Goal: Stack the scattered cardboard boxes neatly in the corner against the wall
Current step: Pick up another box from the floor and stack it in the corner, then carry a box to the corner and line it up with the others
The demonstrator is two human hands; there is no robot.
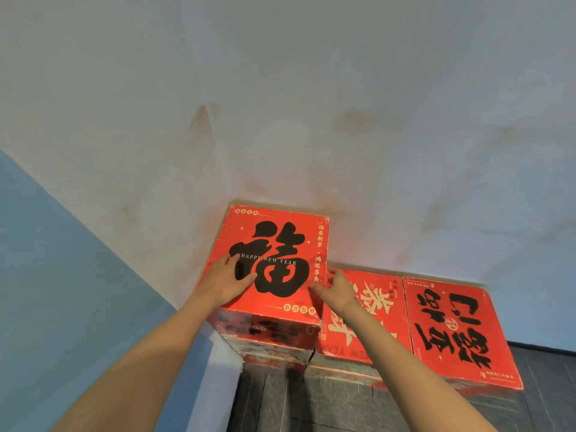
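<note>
Left hand (225, 283) flat on top of the tallest red box (274, 244) in the corner, fingers spread. Right hand (335, 288) touches that box's right edge. Two lower red boxes alongside: middle box (378, 310), right box (458, 332). All against white wall (311, 120); dark floor (311, 403) below.

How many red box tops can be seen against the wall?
3: the tallest stack's top in the corner, the middle top beside it, the right top. Boxes beneath are only partly visible.
</note>
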